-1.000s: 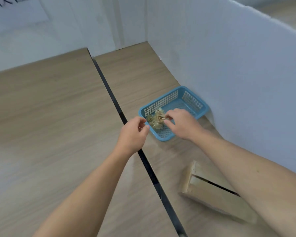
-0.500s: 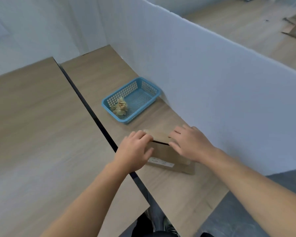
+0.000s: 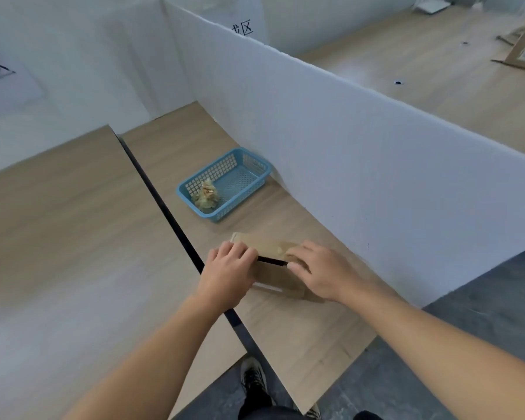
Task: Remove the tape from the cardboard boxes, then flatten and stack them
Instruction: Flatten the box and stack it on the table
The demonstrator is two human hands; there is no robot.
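A small brown cardboard box [image 3: 274, 275] lies on the right-hand table, close to its front edge, with a dark slit open between its top flaps. My left hand [image 3: 227, 271] grips the box's left end, its fingers curled over the top beside the slit. On the right part of the top rests my right hand [image 3: 321, 271], fingers stretched across the far flap and thumb at the slit. A white label strip shows on the box's near side. Behind the box, a crumpled ball of removed tape [image 3: 206, 197] sits in a blue plastic basket [image 3: 256, 163].
A tall white partition [image 3: 346, 147] runs along the right side of the table, just beyond the box and basket. A dark gap [image 3: 164, 204] separates this table from the wooden table on the left. The floor and a shoe [image 3: 253, 377] show below the front edge.
One second ago my hands were at the basket with the tape ball. They have come back to the box near the front edge, and now the left one grips it.
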